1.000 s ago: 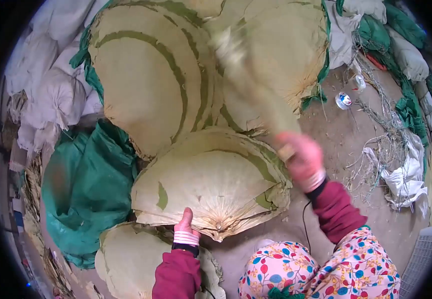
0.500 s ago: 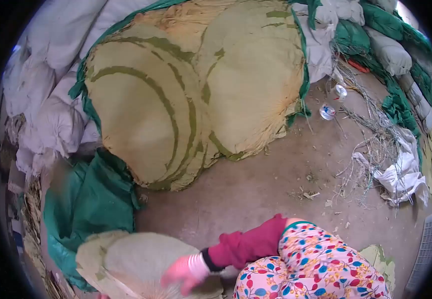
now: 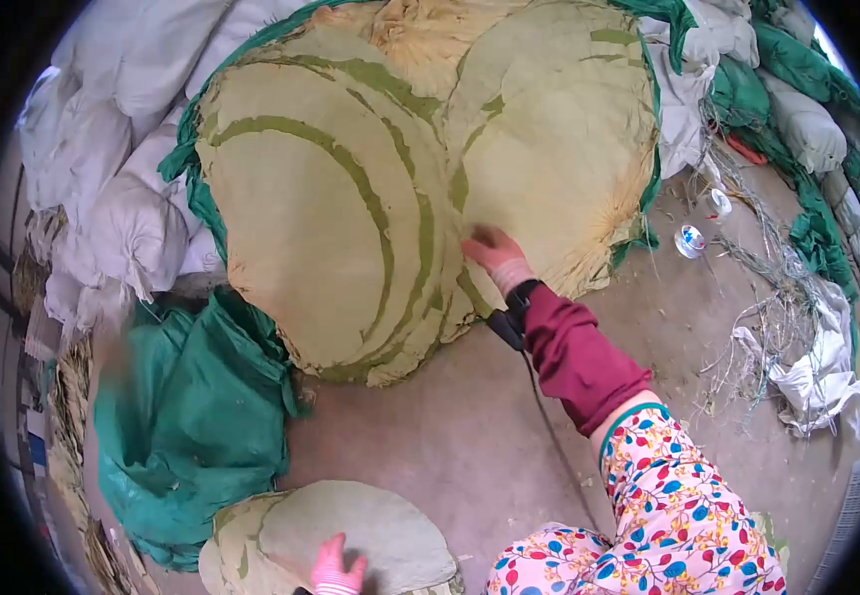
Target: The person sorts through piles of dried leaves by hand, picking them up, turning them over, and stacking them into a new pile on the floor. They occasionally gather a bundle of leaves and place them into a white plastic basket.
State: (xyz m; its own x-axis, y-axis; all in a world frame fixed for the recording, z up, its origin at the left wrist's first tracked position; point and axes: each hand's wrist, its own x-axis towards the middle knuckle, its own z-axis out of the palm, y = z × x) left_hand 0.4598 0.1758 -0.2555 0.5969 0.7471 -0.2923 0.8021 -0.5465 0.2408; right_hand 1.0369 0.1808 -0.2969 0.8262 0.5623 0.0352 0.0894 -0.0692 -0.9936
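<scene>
Two bare hands among broad, dry leaves. The right hand (image 3: 494,253) is over the large leaf pile (image 3: 301,218), near the seam between its two rounded halves; its fingertips are blurred, so their spread and any contact cannot be told. The left hand (image 3: 336,570) is at the smaller leaf stack (image 3: 361,531), fingers and thumb apart, with no leaf seen gripped between them. Good handling here probably calls for flat, light palms, since thin, brittle leaves may tear under a pinch; the dark cord (image 3: 554,421) is best kept clear of the leaf edges. Relative to the fingers, the smaller stack lies beneath and around the left ones, and the large pile spreads to both sides of the right ones, beyond the bare floor (image 3: 400,436).
</scene>
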